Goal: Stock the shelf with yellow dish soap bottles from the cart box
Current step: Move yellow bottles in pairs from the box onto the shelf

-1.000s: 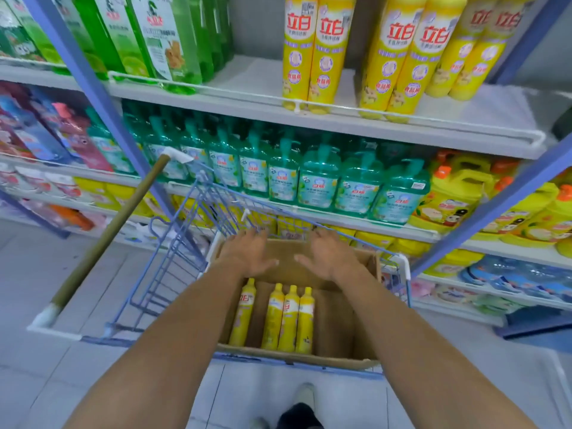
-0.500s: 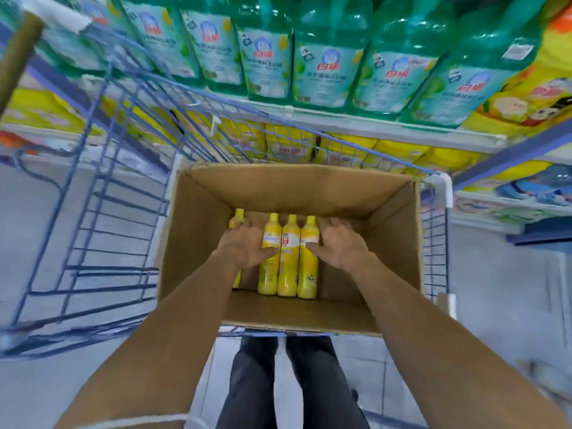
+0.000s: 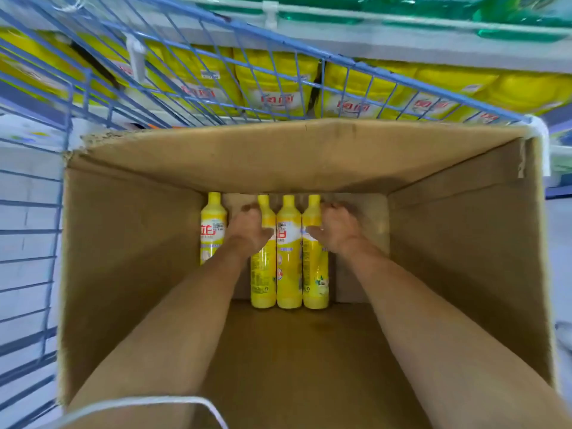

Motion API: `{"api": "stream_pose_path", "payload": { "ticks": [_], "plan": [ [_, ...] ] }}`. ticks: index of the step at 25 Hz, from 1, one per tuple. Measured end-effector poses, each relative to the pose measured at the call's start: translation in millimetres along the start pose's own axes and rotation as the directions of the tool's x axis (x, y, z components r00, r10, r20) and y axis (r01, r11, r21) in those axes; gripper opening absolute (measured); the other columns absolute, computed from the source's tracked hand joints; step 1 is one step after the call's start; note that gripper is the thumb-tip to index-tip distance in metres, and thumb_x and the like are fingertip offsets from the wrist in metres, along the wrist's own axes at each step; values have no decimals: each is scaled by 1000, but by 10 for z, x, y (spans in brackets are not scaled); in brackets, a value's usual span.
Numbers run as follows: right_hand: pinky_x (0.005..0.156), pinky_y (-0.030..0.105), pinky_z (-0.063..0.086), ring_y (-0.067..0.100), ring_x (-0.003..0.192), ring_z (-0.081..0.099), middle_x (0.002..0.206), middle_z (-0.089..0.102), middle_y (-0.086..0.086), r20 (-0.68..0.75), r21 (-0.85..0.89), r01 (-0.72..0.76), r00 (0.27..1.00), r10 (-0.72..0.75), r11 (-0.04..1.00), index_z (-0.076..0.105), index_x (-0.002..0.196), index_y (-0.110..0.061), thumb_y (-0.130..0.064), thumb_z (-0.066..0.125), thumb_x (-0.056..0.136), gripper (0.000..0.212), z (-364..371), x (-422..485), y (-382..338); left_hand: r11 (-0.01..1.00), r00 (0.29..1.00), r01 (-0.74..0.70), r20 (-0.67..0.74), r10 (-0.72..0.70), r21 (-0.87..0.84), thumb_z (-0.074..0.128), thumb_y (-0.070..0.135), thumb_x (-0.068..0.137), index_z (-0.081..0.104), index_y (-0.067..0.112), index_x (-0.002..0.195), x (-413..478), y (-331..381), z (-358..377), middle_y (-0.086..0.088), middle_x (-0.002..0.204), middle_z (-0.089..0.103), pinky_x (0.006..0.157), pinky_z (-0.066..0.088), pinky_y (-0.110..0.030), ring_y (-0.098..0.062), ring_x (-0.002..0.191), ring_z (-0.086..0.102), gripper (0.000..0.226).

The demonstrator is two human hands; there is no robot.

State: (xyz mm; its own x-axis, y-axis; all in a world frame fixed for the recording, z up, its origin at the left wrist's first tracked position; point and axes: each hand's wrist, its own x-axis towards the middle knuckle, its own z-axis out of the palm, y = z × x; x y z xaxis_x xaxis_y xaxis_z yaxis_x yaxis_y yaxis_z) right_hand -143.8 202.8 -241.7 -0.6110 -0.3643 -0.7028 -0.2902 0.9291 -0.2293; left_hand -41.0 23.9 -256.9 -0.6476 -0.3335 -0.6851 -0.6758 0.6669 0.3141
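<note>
Deep in the cardboard box (image 3: 464, 243) lie several yellow dish soap bottles, caps pointing away from me. One bottle (image 3: 213, 230) lies apart on the left; three lie side by side. My left hand (image 3: 247, 232) grips the left bottle of the three (image 3: 263, 274) at its shoulder, fingers curled round the neck. My right hand (image 3: 337, 227) grips the right bottle (image 3: 315, 274) the same way. The middle bottle (image 3: 288, 258) lies untouched between my hands. Both forearms reach down into the box.
The box sits in a blue wire cart (image 3: 31, 230), whose mesh rises on the left and far side. Beyond the cart, a low shelf holds yellow refill packs (image 3: 275, 88), with green bottles (image 3: 510, 29) on the shelf above. A white cord (image 3: 173, 400) crosses the bottom edge.
My view has dropped from the shelves down into the box. Both hands went from the box's far rim down to the bottles and closed round the necks of the outer two of the three.
</note>
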Motion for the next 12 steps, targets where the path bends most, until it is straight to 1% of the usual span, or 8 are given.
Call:
{"api": "stream_pose_path", "payload": {
  "ticks": [2,4,5,7,8,9,10,12],
  "plan": [
    [96,38,49,36,123,59,130,63,19,-5,84,-20,1000,21,996,61,126,-7,-44,73,86,55,13,80,-6,993,998,36,-38,-41,-113,79,32,79,58,6,124,75,-9,21,-18,127,62,93,48,-39,-36,120,58,57],
    [93,34,49,33,119,63,123,69,16,-5,205,-55,998,57,977,66,119,-9,-38,79,82,49,7,136,5,962,996,85,-4,-89,-261,87,31,69,66,11,116,153,-58,27,-12,117,69,91,55,-38,-31,109,66,56],
    [94,33,48,31,119,63,124,69,15,5,257,-81,997,83,963,65,122,-8,-35,82,81,52,8,152,18,942,993,118,24,-117,-314,91,32,64,68,13,114,186,-95,30,-9,114,71,91,56,-38,-28,106,68,58],
    [101,34,47,30,124,60,134,64,14,30,334,-131,991,128,934,57,135,-5,-32,85,78,69,-3,138,16,907,988,155,62,-142,-392,94,39,51,65,13,117,206,-148,26,-7,115,70,94,56,-39,-26,106,68,76],
    [103,35,47,29,127,58,138,60,14,41,367,-152,988,147,918,53,140,-5,-32,87,76,77,7,125,11,880,988,156,64,-143,-449,93,41,45,61,14,117,202,-161,34,-7,117,68,95,55,-39,-26,107,67,83],
    [104,35,47,29,127,57,139,59,13,49,395,-165,986,158,904,51,142,-6,-32,88,75,81,20,100,4,861,988,153,76,-133,-484,93,38,45,58,16,116,188,-165,47,-6,115,67,94,55,-40,-26,106,66,82],
    [103,35,48,29,126,58,138,59,12,46,412,-163,986,159,897,52,140,-8,-32,90,72,82,29,61,-13,850,991,136,80,-111,-510,94,35,46,55,19,112,211,-219,118,-6,113,67,93,56,-41,-27,104,67,78],
    [98,32,49,28,122,59,130,65,10,6,404,-111,993,118,908,58,134,-13,-34,93,66,79,-18,-85,-72,840,998,54,58,-26,-540,97,40,38,56,23,106,146,-277,128,-5,110,70,90,57,-49,-28,103,69,81]
  ]
}}
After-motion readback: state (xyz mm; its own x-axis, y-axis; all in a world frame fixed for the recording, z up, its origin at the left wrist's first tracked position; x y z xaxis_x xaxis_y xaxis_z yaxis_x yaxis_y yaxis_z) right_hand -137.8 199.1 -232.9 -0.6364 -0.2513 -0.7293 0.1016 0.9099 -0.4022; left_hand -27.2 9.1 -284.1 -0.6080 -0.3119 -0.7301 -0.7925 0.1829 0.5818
